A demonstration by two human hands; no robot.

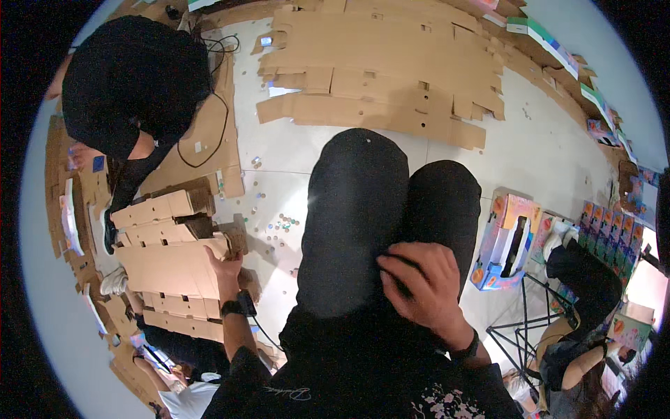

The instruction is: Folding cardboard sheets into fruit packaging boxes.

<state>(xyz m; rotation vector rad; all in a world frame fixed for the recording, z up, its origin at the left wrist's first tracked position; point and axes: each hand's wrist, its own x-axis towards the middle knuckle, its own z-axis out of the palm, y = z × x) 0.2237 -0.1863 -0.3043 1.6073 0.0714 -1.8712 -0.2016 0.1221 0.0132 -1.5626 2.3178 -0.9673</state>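
While the cardboard stack (pixel 167 269) lay at the person's left, the left hand (pixel 225 265) met its right end, digits spread apart; whether they gripped was unclear. Steadying it probably called for flat, even pressure. The right hand (pixel 424 283) curled loosely over the dark-clad legs (pixel 352 223), any pinch hidden.

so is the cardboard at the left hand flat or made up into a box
Flat: the cardboard at the left hand shows broad panels in overlapping layers, no standing box.
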